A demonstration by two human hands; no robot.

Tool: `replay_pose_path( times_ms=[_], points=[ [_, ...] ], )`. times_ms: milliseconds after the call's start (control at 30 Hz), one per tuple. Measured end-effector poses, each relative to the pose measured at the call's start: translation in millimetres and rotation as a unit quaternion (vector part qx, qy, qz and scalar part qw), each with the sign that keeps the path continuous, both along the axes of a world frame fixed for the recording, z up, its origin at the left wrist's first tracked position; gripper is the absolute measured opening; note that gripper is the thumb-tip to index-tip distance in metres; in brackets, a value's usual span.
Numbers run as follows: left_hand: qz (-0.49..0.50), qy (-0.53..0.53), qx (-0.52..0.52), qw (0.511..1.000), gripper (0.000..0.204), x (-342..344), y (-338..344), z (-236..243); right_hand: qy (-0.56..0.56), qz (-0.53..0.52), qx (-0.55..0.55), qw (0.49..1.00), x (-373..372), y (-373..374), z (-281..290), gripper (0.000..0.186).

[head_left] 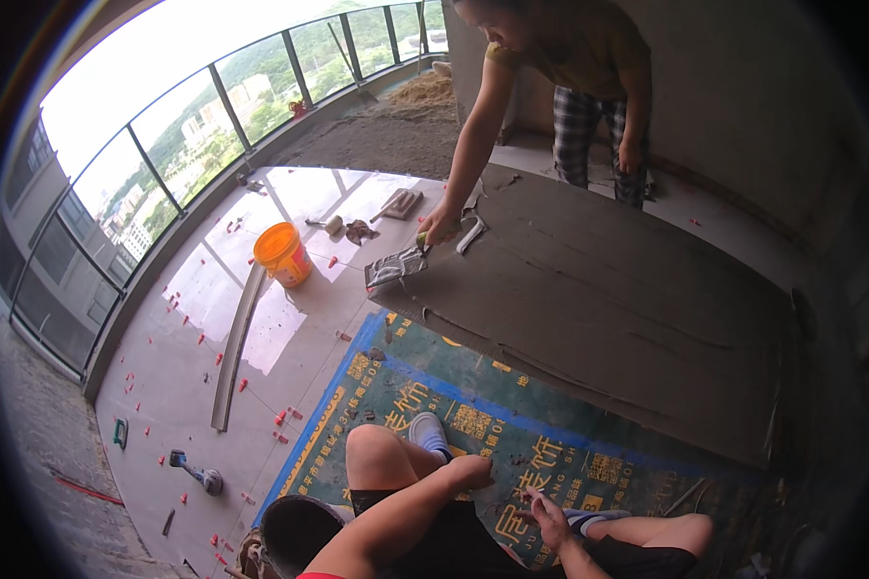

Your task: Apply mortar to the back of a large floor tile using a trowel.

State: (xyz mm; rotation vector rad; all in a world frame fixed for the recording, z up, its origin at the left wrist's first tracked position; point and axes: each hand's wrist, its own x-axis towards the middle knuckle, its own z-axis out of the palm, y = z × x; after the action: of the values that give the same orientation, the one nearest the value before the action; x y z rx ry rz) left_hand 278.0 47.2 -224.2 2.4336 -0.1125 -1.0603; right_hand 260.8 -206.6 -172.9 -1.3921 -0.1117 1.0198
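we rest our left hand (pixel 471 471) curled loosely near the knee, right hand (pixel 550 516) fingers pinching something small (too tiny to tell); better keep that grip steady over the green mat (pixel 425 386).

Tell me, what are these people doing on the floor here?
The person wearing the camera sits on a green and blue printed mat with knees bent. Their left hand is curled in a fist by the knee and their right hand rests open near the leg; neither holds anything. A co-worker's hand drags a notched trowel across a big grey tile coated with mortar. An orange bucket stands on the shiny tiled floor, which is dotted with small red clips.
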Motion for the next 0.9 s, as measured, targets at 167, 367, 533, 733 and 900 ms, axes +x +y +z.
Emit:
replay_pose_path(
  times_ms=[167, 367, 533, 733, 900],
  points=[
    [-0.003, -0.003, -0.002, 1.000, 0.040, -1, -1, -5, -0.004, 0.001, 0.008, 1.000, 0, -1, -7, 0.076],
    [-0.007, -0.007, -0.004, 1.000, 0.039, 0, 0, -3, 0.000, -0.001, 0.003, 1.000, 0, -1, -5, 0.073],
    [-0.006, -0.008, -0.002, 1.000, 0.039, 1, -1, 0, 0.002, -0.004, 0.008, 1.000, 1, -1, -8, 0.072],
    [-0.011, -0.010, -0.006, 1.000, 0.039, 0, 1, 3, 0.002, -0.006, 0.008, 1.000, 0, -1, -7, 0.070],
    [-0.006, -0.010, -0.004, 1.000, 0.040, 0, -1, 7, 0.007, -0.010, 0.008, 1.000, 0, -1, -9, 0.071]
  ],
)
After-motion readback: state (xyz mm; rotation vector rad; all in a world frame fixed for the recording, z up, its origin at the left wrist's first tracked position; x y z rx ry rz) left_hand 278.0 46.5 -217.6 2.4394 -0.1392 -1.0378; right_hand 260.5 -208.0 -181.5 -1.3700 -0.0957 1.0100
